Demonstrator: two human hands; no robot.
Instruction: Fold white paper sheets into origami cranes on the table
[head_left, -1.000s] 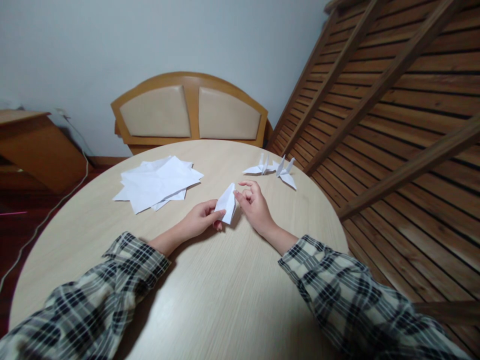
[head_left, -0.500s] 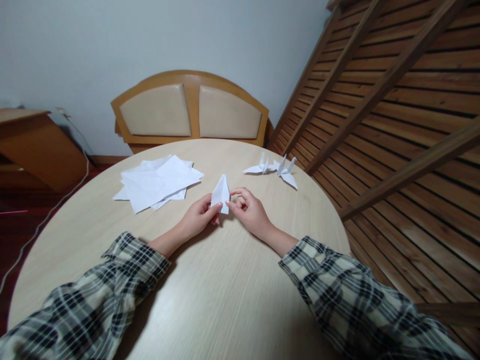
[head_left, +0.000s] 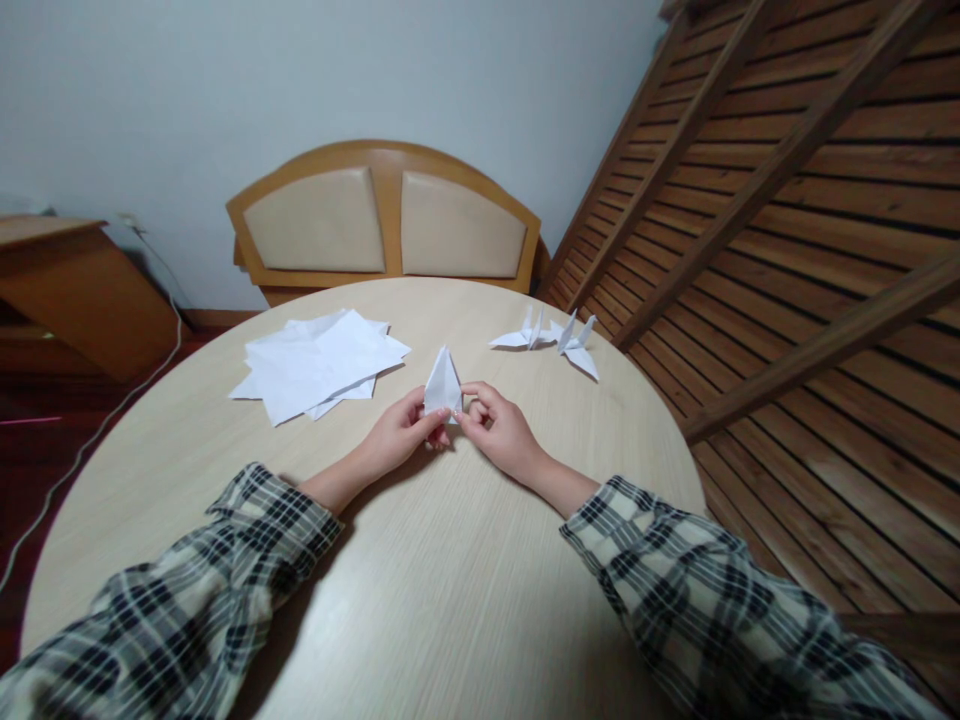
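Observation:
A small folded white paper piece (head_left: 442, 383) stands point-up above the middle of the round wooden table (head_left: 420, 600). My left hand (head_left: 401, 433) pinches its lower left edge between thumb and fingers. My right hand (head_left: 499, 431) pinches its lower right edge. Both hands hover just over the tabletop and almost touch each other below the paper. Plaid sleeves cover both forearms.
A loose stack of white paper sheets (head_left: 319, 363) lies at the table's far left. Two finished paper cranes (head_left: 550, 338) sit at the far right near the edge. A padded wooden chair back (head_left: 386, 225) stands behind the table. A slatted wooden frame (head_left: 787, 200) leans at the right.
The folded paper turned from lying tilted between my hands to standing point-up. My right hand closed in from an open pose and pinched its right edge.

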